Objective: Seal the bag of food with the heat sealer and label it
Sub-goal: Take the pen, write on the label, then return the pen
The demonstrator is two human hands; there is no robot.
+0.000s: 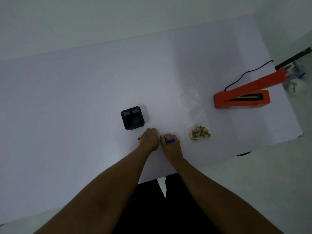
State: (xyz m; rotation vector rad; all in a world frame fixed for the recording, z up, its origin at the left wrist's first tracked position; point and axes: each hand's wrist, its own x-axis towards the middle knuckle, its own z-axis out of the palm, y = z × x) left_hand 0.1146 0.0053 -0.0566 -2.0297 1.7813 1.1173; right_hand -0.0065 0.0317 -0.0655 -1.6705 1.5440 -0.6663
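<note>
A clear plastic bag (194,105) lies flat on the white table (84,92), with brownish food (200,133) bunched in its near end. To its right stands the orange heat sealer (243,98), arm raised, black cord trailing behind it. My left hand (149,139) and my right hand (170,144) are fists side by side, near the table's front edge and left of the bag. Both are closed on a blue pen (171,140). One blue end pokes out left of the left fist, the other out of the right fist. No label can be made out.
A black square pen holder (133,119) stands just behind my left hand. The table's right edge runs close past the sealer, with clutter (297,81) on the floor beyond it. My dark lap shows below the front edge.
</note>
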